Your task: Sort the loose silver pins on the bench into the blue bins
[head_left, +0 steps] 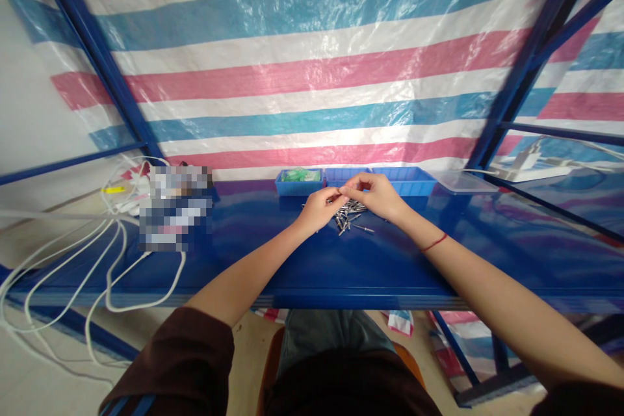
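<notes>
Fingertips of my left hand (319,208) and my right hand (379,195) meet in a pinch over the blue table (312,276). Whatever they hold between them is too small and hidden to name. Directly beneath lies a loose pile of slim silvery metal pins (347,213), which look like blind rivets. A few of them have strayed toward the near side of the heap. Behind the hands stands a blue bin (298,190) with green, plastic-wrapped contents. Beside it are a middle blue bin (347,175), partly covered by my right hand, and a longer blue bin (412,187).
A clear plastic lid (467,182) lies right of the bins, and a white power strip (529,166) is farther right. White cables (119,266) hang over the left edge, near a blurred-out item (175,208). Blue posts and a striped sheet (312,71) stand behind.
</notes>
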